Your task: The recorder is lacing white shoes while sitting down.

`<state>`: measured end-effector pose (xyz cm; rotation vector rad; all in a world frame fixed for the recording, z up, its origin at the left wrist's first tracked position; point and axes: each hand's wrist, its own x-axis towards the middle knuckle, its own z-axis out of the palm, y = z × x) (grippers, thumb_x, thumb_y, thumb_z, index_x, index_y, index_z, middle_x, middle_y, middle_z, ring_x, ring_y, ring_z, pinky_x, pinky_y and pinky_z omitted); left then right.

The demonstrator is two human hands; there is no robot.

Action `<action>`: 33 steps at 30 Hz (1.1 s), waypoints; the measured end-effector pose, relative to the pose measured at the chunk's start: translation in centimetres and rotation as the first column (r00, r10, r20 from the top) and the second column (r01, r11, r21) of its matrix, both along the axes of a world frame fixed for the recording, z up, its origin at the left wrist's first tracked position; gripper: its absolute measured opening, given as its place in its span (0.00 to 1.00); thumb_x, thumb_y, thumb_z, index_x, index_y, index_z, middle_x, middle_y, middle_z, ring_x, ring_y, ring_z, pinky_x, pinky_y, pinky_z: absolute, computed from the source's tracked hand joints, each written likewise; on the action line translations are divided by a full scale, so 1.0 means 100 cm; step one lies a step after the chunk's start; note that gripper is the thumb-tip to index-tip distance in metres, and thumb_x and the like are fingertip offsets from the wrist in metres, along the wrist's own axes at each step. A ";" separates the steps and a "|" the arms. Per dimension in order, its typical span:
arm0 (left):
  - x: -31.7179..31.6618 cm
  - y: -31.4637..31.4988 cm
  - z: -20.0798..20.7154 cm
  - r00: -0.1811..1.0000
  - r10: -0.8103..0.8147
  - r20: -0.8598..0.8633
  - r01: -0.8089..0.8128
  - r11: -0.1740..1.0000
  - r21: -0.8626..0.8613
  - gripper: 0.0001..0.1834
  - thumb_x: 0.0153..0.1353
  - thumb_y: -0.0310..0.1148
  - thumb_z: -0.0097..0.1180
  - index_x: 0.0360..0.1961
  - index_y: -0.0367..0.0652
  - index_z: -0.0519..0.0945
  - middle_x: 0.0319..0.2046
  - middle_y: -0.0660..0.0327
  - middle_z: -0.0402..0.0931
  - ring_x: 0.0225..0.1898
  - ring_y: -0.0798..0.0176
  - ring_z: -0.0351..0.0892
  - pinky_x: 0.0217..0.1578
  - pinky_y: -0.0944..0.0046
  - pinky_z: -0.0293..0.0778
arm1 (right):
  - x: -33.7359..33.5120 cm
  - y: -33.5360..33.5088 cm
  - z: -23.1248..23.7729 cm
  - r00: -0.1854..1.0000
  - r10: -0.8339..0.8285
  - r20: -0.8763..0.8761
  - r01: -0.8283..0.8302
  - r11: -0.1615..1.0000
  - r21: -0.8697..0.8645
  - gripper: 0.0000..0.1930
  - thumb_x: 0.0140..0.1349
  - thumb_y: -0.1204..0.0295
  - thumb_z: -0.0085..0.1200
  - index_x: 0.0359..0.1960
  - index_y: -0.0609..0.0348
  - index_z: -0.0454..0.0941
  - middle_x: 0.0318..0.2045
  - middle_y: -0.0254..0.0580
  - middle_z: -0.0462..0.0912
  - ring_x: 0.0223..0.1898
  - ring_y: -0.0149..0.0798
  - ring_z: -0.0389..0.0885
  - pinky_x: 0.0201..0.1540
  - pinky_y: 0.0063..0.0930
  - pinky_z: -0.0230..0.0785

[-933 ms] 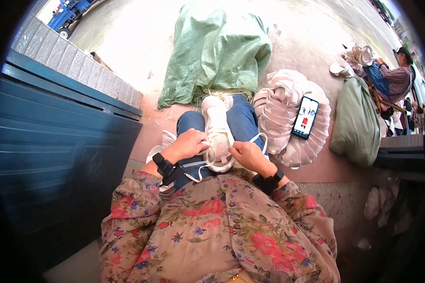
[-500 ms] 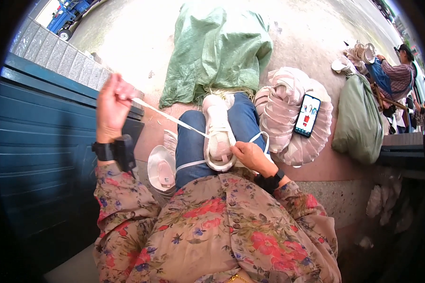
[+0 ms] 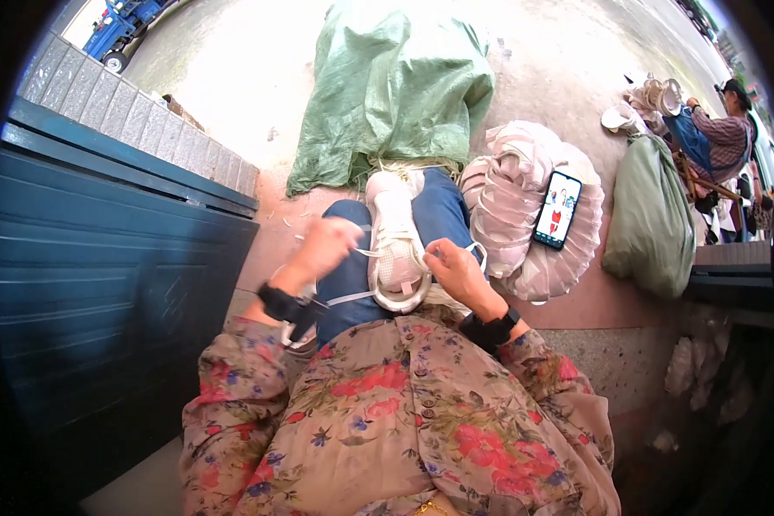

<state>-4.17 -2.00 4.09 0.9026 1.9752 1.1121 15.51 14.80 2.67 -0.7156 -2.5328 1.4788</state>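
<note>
A white and pale pink sneaker point(image 3: 393, 217) lies on my lap between my thighs, its toe pointing away from me and its opening toward me. At its left side is my left hand point(image 3: 331, 238), closed and slightly blurred, pinching a white shoelace point(image 3: 365, 252) that runs to the shoe. By the right edge of the opening, my right hand point(image 3: 456, 268) has its thumb and fingers pressed together; what they hold is hidden. A loop of white lace point(image 3: 482, 252) shows behind that hand. Another white strip point(image 3: 350, 297) crosses my left thigh.
Beyond my knees sits a green woven sack point(image 3: 396, 95). To the right are stacked pale shoe uppers point(image 3: 512, 202), with a lit phone point(image 3: 558, 211) on them. Farther right stand a full sack point(image 3: 654, 219) and a seated person point(image 3: 721, 133). Blue panelling point(image 3: 120, 292) borders my left.
My left hand has come down and right, from far out with the lace taut, to beside the shoe. The right hand has risen slightly at the shoe's edge.
</note>
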 end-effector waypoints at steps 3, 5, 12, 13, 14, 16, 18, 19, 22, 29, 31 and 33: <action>0.045 0.025 -0.015 0.889 -0.136 -0.437 0.114 0.991 -0.075 0.10 0.55 0.34 0.49 0.26 0.39 0.78 0.19 0.47 0.73 0.24 0.48 0.75 0.26 0.57 0.71 | -0.010 -0.007 0.000 0.999 0.045 0.022 -0.044 0.999 -0.031 0.10 0.55 0.66 0.48 0.31 0.60 0.74 0.22 0.54 0.77 0.28 0.56 0.76 0.31 0.43 0.67; 0.060 0.032 -0.009 0.864 -0.160 -0.477 0.084 0.981 -0.176 0.10 0.54 0.35 0.49 0.25 0.39 0.78 0.20 0.47 0.74 0.25 0.46 0.75 0.25 0.54 0.71 | -0.016 -0.011 0.003 0.993 0.094 0.075 -0.092 0.996 -0.020 0.10 0.54 0.65 0.48 0.30 0.58 0.75 0.23 0.54 0.77 0.29 0.55 0.76 0.32 0.44 0.67; 0.074 0.027 -0.007 0.763 -0.243 -0.598 0.010 0.931 -0.365 0.12 0.54 0.36 0.47 0.22 0.39 0.74 0.17 0.46 0.73 0.22 0.44 0.76 0.24 0.49 0.71 | -0.018 -0.011 -0.015 0.996 0.076 -0.038 -0.065 0.968 0.241 0.08 0.54 0.68 0.47 0.30 0.56 0.77 0.23 0.50 0.78 0.28 0.52 0.77 0.30 0.41 0.69; 0.075 0.027 -0.006 0.747 -0.258 -0.612 0.009 0.925 -0.379 0.12 0.54 0.36 0.47 0.22 0.39 0.74 0.17 0.47 0.73 0.22 0.45 0.76 0.24 0.49 0.71 | -0.018 -0.012 -0.015 0.995 0.091 -0.034 -0.076 0.950 0.303 0.08 0.54 0.68 0.47 0.30 0.56 0.77 0.23 0.49 0.78 0.27 0.50 0.77 0.29 0.40 0.70; 0.076 0.027 -0.005 0.748 -0.261 -0.610 0.012 0.925 -0.380 0.12 0.54 0.36 0.47 0.22 0.39 0.74 0.17 0.47 0.73 0.22 0.45 0.76 0.24 0.49 0.71 | -0.017 -0.012 -0.015 0.994 0.105 -0.028 -0.087 0.928 0.363 0.08 0.53 0.69 0.47 0.31 0.55 0.78 0.23 0.47 0.78 0.26 0.49 0.78 0.28 0.39 0.70; 0.075 0.029 -0.003 0.755 -0.221 -0.617 -0.041 0.924 -0.381 0.12 0.53 0.34 0.46 0.20 0.38 0.74 0.17 0.47 0.74 0.23 0.45 0.76 0.25 0.49 0.71 | -0.016 -0.012 -0.014 0.994 0.107 -0.016 -0.093 0.925 0.369 0.08 0.53 0.69 0.48 0.32 0.56 0.78 0.24 0.47 0.79 0.26 0.49 0.77 0.28 0.39 0.70; 0.075 0.029 -0.006 0.772 -0.196 -0.604 -0.046 0.931 -0.361 0.11 0.53 0.34 0.48 0.21 0.38 0.75 0.18 0.47 0.74 0.23 0.46 0.77 0.25 0.51 0.71 | -0.015 -0.012 -0.014 0.994 0.111 -0.003 -0.101 0.922 0.374 0.08 0.53 0.69 0.49 0.32 0.56 0.78 0.25 0.47 0.79 0.26 0.49 0.77 0.27 0.39 0.69; 0.075 0.028 -0.008 0.788 -0.170 -0.592 -0.055 0.938 -0.342 0.10 0.52 0.33 0.49 0.22 0.38 0.76 0.19 0.46 0.74 0.23 0.47 0.77 0.25 0.52 0.71 | -0.015 -0.011 -0.014 0.990 0.138 0.006 -0.130 0.912 0.389 0.08 0.54 0.70 0.48 0.33 0.57 0.78 0.25 0.47 0.78 0.26 0.49 0.77 0.27 0.39 0.69; 0.060 0.022 -0.040 0.966 0.001 -0.259 -0.008 1.000 -0.025 0.08 0.52 0.31 0.53 0.25 0.37 0.78 0.18 0.54 0.76 0.21 0.58 0.77 0.23 0.60 0.70 | -0.016 -0.011 -0.015 0.982 0.189 -0.018 -0.165 0.897 0.409 0.07 0.54 0.71 0.46 0.32 0.57 0.75 0.23 0.48 0.77 0.24 0.49 0.77 0.25 0.40 0.68; 0.052 0.026 -0.034 0.790 0.184 0.584 -0.162 0.983 -0.090 0.10 0.54 0.31 0.54 0.28 0.32 0.77 0.21 0.70 0.74 0.23 0.75 0.70 0.24 0.73 0.66 | -0.025 -0.011 -0.020 0.980 0.196 -0.015 -0.185 0.944 0.273 0.08 0.57 0.70 0.42 0.29 0.61 0.71 0.22 0.53 0.76 0.25 0.54 0.76 0.27 0.45 0.67; 0.052 0.027 -0.044 0.914 0.106 0.392 -0.098 0.994 -0.040 0.10 0.54 0.31 0.54 0.29 0.33 0.77 0.21 0.67 0.75 0.23 0.71 0.72 0.24 0.71 0.67 | -0.030 -0.010 -0.019 0.981 0.189 0.043 -0.193 0.952 0.237 0.09 0.57 0.69 0.42 0.28 0.62 0.71 0.22 0.55 0.76 0.26 0.56 0.76 0.29 0.47 0.67; 0.055 0.029 -0.045 0.985 0.020 0.172 -0.019 1.000 -0.006 0.10 0.54 0.32 0.54 0.30 0.34 0.77 0.22 0.65 0.76 0.23 0.67 0.74 0.24 0.69 0.68 | -0.035 -0.009 -0.021 0.979 0.177 0.100 -0.194 0.960 0.203 0.10 0.58 0.68 0.42 0.28 0.63 0.70 0.22 0.57 0.76 0.27 0.57 0.76 0.30 0.48 0.66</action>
